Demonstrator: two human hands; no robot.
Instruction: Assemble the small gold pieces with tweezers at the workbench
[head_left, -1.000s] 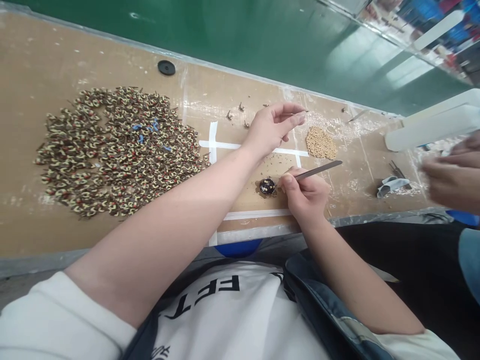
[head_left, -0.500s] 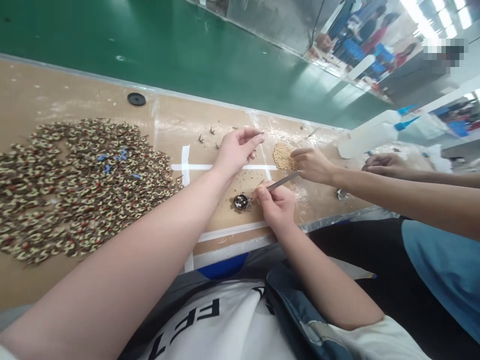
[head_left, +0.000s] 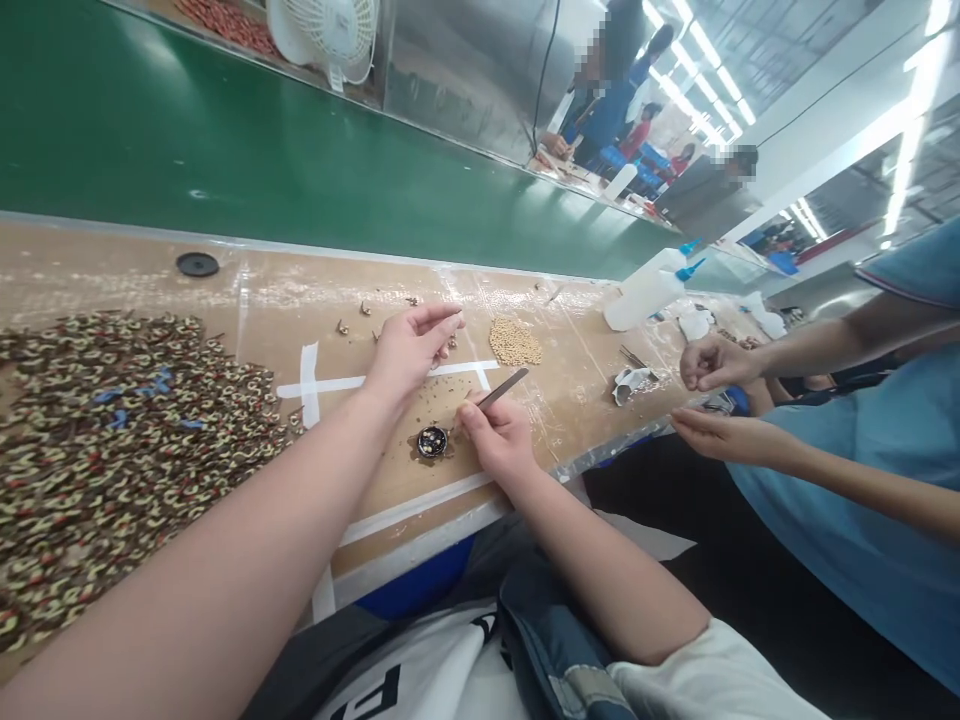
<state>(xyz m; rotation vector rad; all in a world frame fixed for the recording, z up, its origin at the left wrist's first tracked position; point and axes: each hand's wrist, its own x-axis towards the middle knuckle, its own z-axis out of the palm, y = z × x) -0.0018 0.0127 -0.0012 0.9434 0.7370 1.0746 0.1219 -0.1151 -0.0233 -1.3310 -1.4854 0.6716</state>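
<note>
My left hand [head_left: 411, 350] is raised over the table with thumb and fingertips pinched together; whatever sits between them is too small to make out. In my right hand [head_left: 504, 436] is a pair of metal tweezers [head_left: 506, 387], its flat back end sticking up past my fingers. The tweezers' tip points at a small round dark dish [head_left: 432, 442] just left of that hand. Dark liquid and a few pale bits lie in the dish. Beyond my hands is a flat pile of small yellow beads [head_left: 515, 342].
At left spreads a large heap of small brown-and-cream pieces [head_left: 135, 450] with some blue bits. A black round lid [head_left: 197, 264] lies behind it. White bottles with blue nozzles [head_left: 645, 295] lean at the right. A co-worker's hands [head_left: 712, 362] are near a crumpled silvery thing [head_left: 631, 383].
The view has swung, so the table appears lower and further left. The co-worker's hand has left the bead pile and drawn back right. My hands keep nearly the same pose over the table.
</note>
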